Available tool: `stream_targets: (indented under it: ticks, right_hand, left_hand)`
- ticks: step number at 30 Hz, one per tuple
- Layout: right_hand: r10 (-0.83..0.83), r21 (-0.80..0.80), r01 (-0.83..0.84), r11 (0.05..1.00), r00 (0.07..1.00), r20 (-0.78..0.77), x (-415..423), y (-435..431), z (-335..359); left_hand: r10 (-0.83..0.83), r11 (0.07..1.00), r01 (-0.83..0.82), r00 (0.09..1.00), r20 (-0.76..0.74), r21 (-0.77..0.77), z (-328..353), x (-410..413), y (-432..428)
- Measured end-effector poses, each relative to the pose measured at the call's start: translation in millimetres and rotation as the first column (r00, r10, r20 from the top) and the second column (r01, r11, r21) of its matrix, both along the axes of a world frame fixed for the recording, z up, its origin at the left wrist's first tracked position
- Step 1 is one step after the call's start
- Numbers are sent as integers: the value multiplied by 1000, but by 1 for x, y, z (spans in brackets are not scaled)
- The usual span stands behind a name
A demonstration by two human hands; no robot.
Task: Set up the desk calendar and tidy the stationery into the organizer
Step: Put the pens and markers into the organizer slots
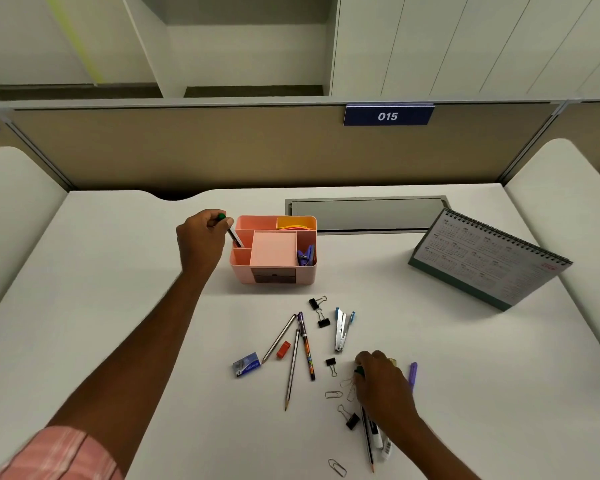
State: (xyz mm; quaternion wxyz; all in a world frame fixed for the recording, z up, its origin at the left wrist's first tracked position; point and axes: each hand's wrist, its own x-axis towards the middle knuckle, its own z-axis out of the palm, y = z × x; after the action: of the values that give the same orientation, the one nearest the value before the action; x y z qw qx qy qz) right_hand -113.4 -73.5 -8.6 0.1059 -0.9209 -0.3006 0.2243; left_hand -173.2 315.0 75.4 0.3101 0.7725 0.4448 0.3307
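- White desk (125,278) carries everything.
- Pink organizer (241,273) stands mid-desk, with the calendar (482,261) upright to its right.
- Pencils (292,368), purple pen (306,344), binder clips (323,320) and staple box (246,364) lie scattered in front.

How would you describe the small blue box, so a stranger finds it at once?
Start at the pink organizer on the white desk and look toward the person, at the loose stationery. The small blue box lies at that scatter's left edge, beside a grey pencil. It alone is a flat rectangular carton.
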Motion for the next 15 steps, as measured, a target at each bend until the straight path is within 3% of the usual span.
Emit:
stream_targets:
  ticks: [15]
  right_hand:
    - [-42, 256, 62, 965, 995, -86, 19, 1, 35]
  left_hand:
    - [-45, 998, 51, 986, -160, 37, -22, 18, 9]
